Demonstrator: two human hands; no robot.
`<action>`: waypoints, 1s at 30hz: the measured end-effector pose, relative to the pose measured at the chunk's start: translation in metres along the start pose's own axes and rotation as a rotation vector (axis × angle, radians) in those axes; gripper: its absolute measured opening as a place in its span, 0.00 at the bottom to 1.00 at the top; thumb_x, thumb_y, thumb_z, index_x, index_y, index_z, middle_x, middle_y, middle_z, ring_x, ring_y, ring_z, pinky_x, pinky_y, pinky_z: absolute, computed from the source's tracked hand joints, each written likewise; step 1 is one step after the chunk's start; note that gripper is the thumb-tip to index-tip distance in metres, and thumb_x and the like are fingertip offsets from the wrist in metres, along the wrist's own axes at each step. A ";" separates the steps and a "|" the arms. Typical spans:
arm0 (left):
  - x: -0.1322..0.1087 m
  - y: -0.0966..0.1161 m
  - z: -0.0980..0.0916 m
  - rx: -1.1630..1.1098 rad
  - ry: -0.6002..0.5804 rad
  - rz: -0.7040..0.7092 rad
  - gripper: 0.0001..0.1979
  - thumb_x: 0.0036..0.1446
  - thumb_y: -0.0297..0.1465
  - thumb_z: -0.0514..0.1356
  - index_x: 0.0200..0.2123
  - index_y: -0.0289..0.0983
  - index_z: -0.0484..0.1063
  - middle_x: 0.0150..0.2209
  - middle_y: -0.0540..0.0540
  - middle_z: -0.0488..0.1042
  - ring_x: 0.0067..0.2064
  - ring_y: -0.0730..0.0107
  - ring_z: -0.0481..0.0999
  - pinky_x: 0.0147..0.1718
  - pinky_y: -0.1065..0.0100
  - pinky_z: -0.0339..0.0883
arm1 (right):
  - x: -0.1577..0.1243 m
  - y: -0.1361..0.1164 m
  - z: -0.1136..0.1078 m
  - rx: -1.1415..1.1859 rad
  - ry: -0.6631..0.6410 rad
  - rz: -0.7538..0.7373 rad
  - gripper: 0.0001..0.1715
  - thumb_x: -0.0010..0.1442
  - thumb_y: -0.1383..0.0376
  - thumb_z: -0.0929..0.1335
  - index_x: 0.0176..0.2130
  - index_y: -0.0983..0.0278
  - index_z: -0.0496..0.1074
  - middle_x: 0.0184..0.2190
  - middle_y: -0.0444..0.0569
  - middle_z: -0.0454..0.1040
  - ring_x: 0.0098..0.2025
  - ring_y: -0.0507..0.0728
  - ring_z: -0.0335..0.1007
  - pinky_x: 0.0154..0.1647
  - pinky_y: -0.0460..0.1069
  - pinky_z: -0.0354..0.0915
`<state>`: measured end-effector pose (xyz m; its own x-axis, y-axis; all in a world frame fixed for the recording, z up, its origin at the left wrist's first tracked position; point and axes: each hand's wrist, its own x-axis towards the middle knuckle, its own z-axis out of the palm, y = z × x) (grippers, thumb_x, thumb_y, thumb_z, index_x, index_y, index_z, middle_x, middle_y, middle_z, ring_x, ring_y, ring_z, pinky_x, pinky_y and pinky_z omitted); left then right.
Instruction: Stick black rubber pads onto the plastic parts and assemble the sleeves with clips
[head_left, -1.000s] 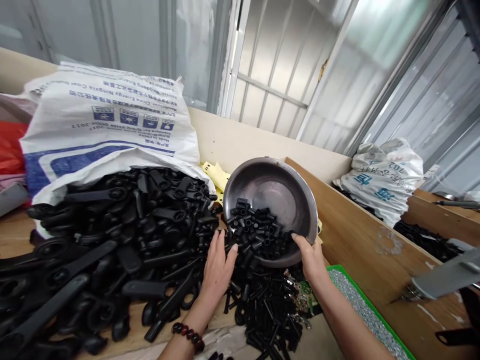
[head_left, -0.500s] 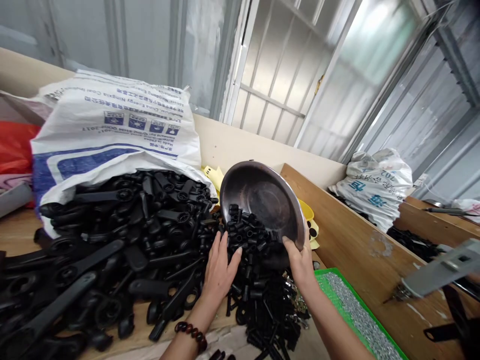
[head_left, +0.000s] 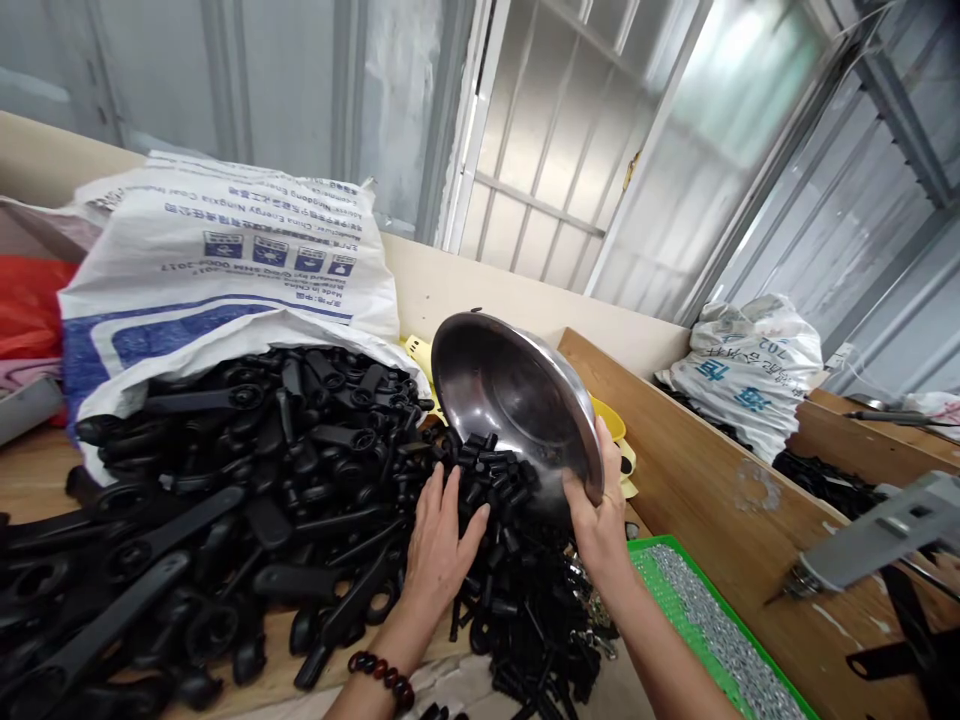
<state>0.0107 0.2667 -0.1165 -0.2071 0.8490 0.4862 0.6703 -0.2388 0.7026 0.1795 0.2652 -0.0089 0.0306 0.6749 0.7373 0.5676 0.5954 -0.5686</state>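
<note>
My right hand [head_left: 596, 520] grips the rim of a tilted steel bowl [head_left: 510, 385], whose inside faces me. Small black plastic sleeves [head_left: 495, 470] slide from its lower lip onto a heap of black parts [head_left: 525, 590]. My left hand [head_left: 442, 545], wearing a dark bead bracelet [head_left: 381, 678], rests open on the heap, fingers spread just below the bowl, touching the sleeves. To its left lies a large pile of black plastic lever-shaped handles [head_left: 240, 500]. They spill from a white woven sack [head_left: 225, 260] with blue print. The bowl's underside is hidden.
Behind the bowl lie yellow plastic pieces [head_left: 611, 430]. A wooden board [head_left: 712, 480] runs along the right, and a green tray of small silver screws [head_left: 712, 630] sits below it. A grey metal-and-drill tool [head_left: 870, 550] is at right, beyond which stands a second white sack [head_left: 750, 380].
The bowl has tipped further toward the heap, and most sleeves have slid out of it. My right hand has rotated with the rim. My left hand has moved slightly up the heap.
</note>
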 end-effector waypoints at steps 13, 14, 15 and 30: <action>-0.001 -0.001 0.000 0.061 -0.015 0.020 0.30 0.61 0.42 0.48 0.61 0.30 0.53 0.64 0.32 0.49 0.64 0.51 0.48 0.59 0.48 0.50 | 0.002 -0.017 -0.020 0.177 0.052 0.097 0.35 0.58 0.59 0.64 0.62 0.56 0.51 0.63 0.48 0.53 0.63 0.60 0.49 0.63 0.61 0.45; -0.002 -0.001 0.000 0.067 -0.018 0.021 0.30 0.61 0.42 0.48 0.61 0.30 0.53 0.64 0.33 0.49 0.64 0.51 0.48 0.60 0.48 0.50 | 0.003 -0.015 -0.021 0.200 0.060 0.119 0.35 0.58 0.59 0.65 0.62 0.57 0.52 0.63 0.49 0.53 0.62 0.60 0.50 0.62 0.61 0.46; -0.002 0.000 0.000 0.074 -0.022 0.022 0.30 0.60 0.42 0.48 0.60 0.30 0.54 0.64 0.33 0.49 0.64 0.51 0.47 0.59 0.47 0.50 | 0.005 -0.014 -0.021 0.227 0.070 0.152 0.36 0.57 0.58 0.66 0.62 0.59 0.53 0.62 0.50 0.55 0.61 0.61 0.53 0.62 0.61 0.48; -0.004 -0.013 0.004 0.120 -0.029 0.024 0.27 0.61 0.41 0.46 0.59 0.33 0.57 0.63 0.37 0.54 0.63 0.51 0.52 0.57 0.44 0.55 | 0.167 0.063 0.031 0.794 0.248 0.681 0.20 0.51 0.66 0.65 0.45 0.56 0.61 0.30 0.39 0.71 0.31 0.54 0.69 0.30 0.54 0.71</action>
<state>0.0055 0.2680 -0.1296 -0.1704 0.8573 0.4857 0.7555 -0.2027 0.6230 0.1950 0.4291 0.0667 0.3554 0.9174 0.1787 -0.3256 0.3008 -0.8964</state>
